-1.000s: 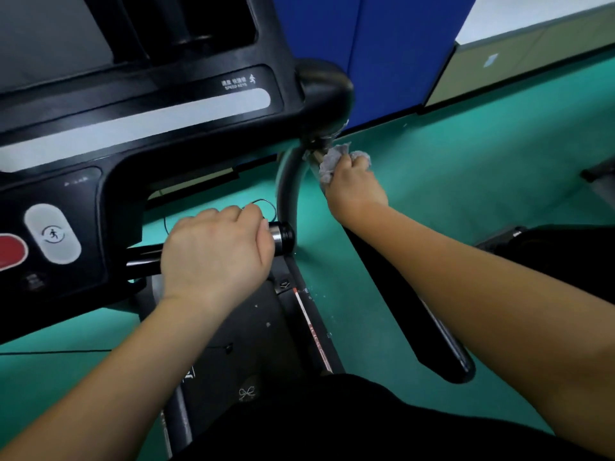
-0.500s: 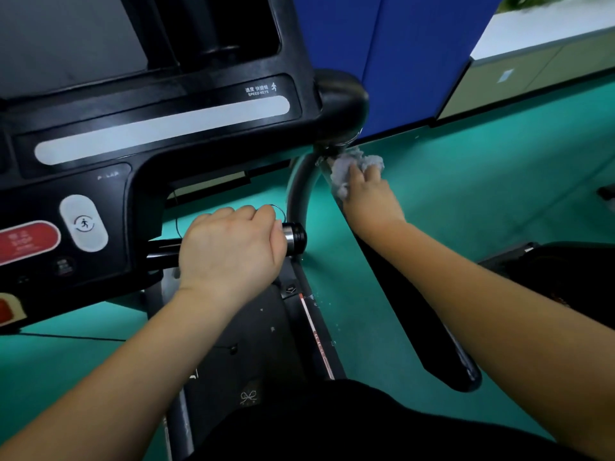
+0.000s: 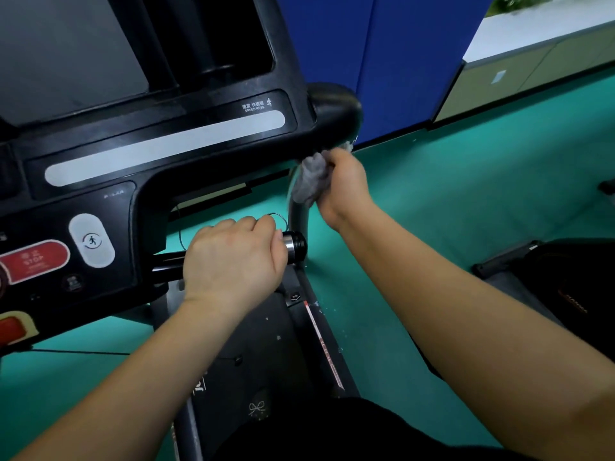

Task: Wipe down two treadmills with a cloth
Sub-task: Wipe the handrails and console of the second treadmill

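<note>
Gripping the grey cloth (image 3: pixel 312 179) in my right hand (image 3: pixel 342 188), fingers curled tight round it, I have it pressed against the curved grey upright (image 3: pixel 298 216) just under the rounded corner of the black console (image 3: pixel 166 151). My left hand (image 3: pixel 233 257) is wrapped round the short handlebar (image 3: pixel 294 244) beside that upright, and only its silver end cap shows past my knuckles. A red STOP button (image 3: pixel 33 261) sits at the console's left. Below, my forearms hide parts of the dark deck (image 3: pixel 253 334), which stands on green floor (image 3: pixel 466 201). 1 more dark machine (image 3: pixel 572 281) stands at the right, with blue panels (image 3: pixel 399 54) behind.
</note>
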Demonstrator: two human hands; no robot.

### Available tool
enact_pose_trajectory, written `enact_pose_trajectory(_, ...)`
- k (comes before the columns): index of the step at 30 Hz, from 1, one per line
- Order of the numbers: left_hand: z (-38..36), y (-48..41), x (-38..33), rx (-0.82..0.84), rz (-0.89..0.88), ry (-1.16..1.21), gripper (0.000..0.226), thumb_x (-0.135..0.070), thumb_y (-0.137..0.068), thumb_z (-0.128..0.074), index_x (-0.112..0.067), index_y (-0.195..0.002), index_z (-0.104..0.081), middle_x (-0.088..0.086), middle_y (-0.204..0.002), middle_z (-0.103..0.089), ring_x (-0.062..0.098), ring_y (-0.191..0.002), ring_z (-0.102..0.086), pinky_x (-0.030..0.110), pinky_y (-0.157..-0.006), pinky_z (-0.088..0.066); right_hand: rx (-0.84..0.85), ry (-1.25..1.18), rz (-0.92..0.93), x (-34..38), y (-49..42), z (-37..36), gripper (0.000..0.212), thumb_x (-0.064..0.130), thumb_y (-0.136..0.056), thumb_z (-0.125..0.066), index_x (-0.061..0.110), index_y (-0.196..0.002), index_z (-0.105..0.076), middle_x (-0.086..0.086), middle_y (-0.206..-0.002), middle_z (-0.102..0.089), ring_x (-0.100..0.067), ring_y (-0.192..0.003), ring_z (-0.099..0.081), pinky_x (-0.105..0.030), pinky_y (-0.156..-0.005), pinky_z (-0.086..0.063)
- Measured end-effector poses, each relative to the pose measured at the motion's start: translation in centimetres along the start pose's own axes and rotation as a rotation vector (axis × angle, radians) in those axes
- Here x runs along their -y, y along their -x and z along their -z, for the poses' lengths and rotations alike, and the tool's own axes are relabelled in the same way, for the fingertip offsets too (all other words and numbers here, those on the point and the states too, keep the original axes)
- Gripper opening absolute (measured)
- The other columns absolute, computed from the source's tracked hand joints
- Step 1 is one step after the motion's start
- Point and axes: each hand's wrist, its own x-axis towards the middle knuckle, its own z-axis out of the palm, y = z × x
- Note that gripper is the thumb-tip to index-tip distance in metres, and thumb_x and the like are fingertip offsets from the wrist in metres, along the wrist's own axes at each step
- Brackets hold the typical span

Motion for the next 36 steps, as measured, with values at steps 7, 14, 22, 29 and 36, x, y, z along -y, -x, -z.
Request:
enact_pose_trajectory(7, 0.0, 0.0, -0.1, -0.007, 0.005, -0.004, 0.031, -0.031, -0.089, -0.040, -0.014, -0.069, -0.057, 0.005, -0.060, -0.055, 0.031, -0.054, -0.052, 0.031, -0.055, -0.023, 0.088, 0.253, 0.062, -1.6, 1.8, 1.1, 0.020, -0.004, -0.093, -0.047, 0.014, -0.091, -0.056, -0.010, -0.082, -0.062, -0.019, -0.066, -0.061, -0.030, -0.064, -0.052)
enact_pose_trajectory(14, 0.1, 0.1, 0.0, -0.014, 0.006, -0.017, 0.030, -0.030, -0.088, -0.042, -0.014, -0.067, -0.055, 0.005, -0.058, -0.054, 0.031, -0.052, -0.051, 0.031, -0.054, -0.022, 0.176, 0.394, 0.137, -1.1, 3.0, 2.9, 0.055, -0.007, -0.086, -0.055, 0.015, -0.135, -0.042, -0.009, -0.118, -0.062, -0.019, -0.098, -0.065, -0.032, -0.082, -0.055)
enact_pose_trajectory(22, 0.2, 0.1, -0.2, -0.027, 0.013, -0.005, 0.031, -0.029, -0.089, -0.042, -0.013, -0.066, -0.055, 0.005, -0.056, -0.054, 0.031, -0.052, -0.052, 0.030, -0.053, -0.025, 0.057, 1.225, 0.820, 3.3, 8.0, 8.2, 0.042, -0.006, -0.071, -0.065, 0.023, -0.099, -0.059, 0.008, -0.093, -0.059, -0.004, -0.075, -0.051, -0.004, -0.065, -0.039)
enact_pose_trajectory(29, 0.1, 0.1, -0.2, -0.027, 0.018, -0.016, 0.033, -0.029, -0.089, -0.039, -0.013, -0.066, -0.055, 0.006, -0.056, -0.054, 0.031, -0.053, -0.052, 0.031, -0.054, -0.023, -0.029, 1.761, 0.501, 0.8, 8.0, 15.0, 0.061, 0.035, -0.084, -0.067, 0.015, -0.138, -0.046, -0.004, -0.135, -0.050, -0.022, -0.118, -0.052, -0.036, -0.095, -0.046)
enact_pose_trajectory(36, -0.2, 0.1, -0.2, -0.029, 0.014, -0.032, 0.034, -0.029, -0.091, -0.038, -0.012, -0.068, -0.056, 0.006, -0.059, -0.055, 0.031, -0.054, -0.051, 0.032, -0.055, -0.021, 0.023, 1.741, 0.475, 0.7, 7.4, 15.5, 0.047, 0.025, -0.099, -0.041, 0.019, -0.146, -0.035, -0.011, -0.146, -0.039, -0.036, -0.118, -0.049, -0.039, -0.086, -0.045)
